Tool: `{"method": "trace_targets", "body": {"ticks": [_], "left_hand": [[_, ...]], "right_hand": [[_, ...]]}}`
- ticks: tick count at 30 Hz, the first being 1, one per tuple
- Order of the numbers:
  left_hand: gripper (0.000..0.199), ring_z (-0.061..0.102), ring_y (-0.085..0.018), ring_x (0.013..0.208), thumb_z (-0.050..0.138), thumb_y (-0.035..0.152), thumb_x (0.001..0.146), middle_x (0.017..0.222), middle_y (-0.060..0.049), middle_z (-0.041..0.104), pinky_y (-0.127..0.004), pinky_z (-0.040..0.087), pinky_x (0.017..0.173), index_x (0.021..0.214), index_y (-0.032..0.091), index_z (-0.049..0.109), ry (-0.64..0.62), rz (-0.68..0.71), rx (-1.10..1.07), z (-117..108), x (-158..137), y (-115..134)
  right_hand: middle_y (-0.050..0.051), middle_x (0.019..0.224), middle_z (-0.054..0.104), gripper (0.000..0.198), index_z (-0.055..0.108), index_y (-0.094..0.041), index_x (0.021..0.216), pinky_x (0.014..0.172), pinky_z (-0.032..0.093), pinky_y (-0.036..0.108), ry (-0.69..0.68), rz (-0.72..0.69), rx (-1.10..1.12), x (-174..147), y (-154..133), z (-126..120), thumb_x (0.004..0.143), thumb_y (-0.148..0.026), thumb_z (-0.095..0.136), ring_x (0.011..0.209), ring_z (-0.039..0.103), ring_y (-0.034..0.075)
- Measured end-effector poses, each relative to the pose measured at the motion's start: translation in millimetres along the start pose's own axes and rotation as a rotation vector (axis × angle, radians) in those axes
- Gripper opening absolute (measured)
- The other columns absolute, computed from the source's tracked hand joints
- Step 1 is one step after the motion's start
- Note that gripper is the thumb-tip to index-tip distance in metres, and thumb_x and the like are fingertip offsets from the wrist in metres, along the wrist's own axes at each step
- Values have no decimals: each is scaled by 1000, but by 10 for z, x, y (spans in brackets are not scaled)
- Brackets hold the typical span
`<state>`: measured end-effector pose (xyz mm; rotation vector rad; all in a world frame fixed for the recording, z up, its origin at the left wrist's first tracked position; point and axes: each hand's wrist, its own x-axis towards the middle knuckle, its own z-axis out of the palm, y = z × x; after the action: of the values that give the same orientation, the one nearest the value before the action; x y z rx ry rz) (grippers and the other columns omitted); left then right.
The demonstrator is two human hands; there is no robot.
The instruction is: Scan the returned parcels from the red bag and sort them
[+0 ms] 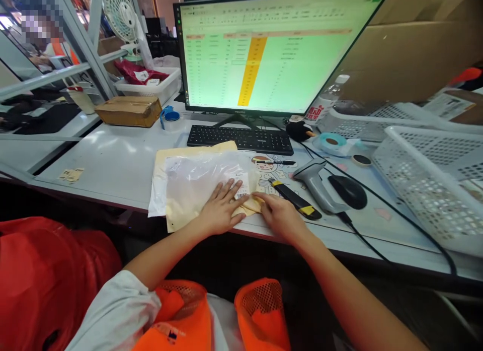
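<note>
A yellow paper envelope lies at the table's front edge, together with a clear plastic bag and a white sheet or bag at its left side. My left hand rests flat on the bag with its fingers spread, beside a white barcode label. At the envelope's right corner, my right hand has its fingers curled and pressed on the yellow paper. Just right of that hand lies a black and yellow utility knife. A black pen is beyond the envelope.
Behind the envelope stand a keyboard and a lit monitor. To the right are a grey barcode scanner, a mouse, tape, a cable and white baskets. A cardboard box sits at left.
</note>
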<state>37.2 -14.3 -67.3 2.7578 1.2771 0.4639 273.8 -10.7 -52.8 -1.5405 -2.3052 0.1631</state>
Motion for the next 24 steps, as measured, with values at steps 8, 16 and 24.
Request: {"method": "trace_targets", "body": {"ticks": [8,16,24], "left_hand": [[53,-8,-42,159,44,51,106,174,-6,14,-72,5,125,158,41,43,-142,47,-40,-34,-134,-39],[51,-11,-44,159,43,48,106,175,-6,10,-75,0,122,157,41,43,-122,45,-50,-2,-130,5],[52,-8,-44,159,40,49,107,175,-6,12,-77,5,122,158,42,41,-78,54,-44,17,-155,15]], "right_hand": [[11,99,78,41,77,-20,121,79,54,35,16,236,34,-59,6,-273,94,-24,47,84,72,25],[27,134,61,65,54,-8,147,95,50,49,90,678,-310,52,738,-794,98,-50,54,121,60,41],[28,118,68,56,53,-1,137,86,53,46,-84,732,-381,308,786,-625,95,-37,52,109,67,41]]}}
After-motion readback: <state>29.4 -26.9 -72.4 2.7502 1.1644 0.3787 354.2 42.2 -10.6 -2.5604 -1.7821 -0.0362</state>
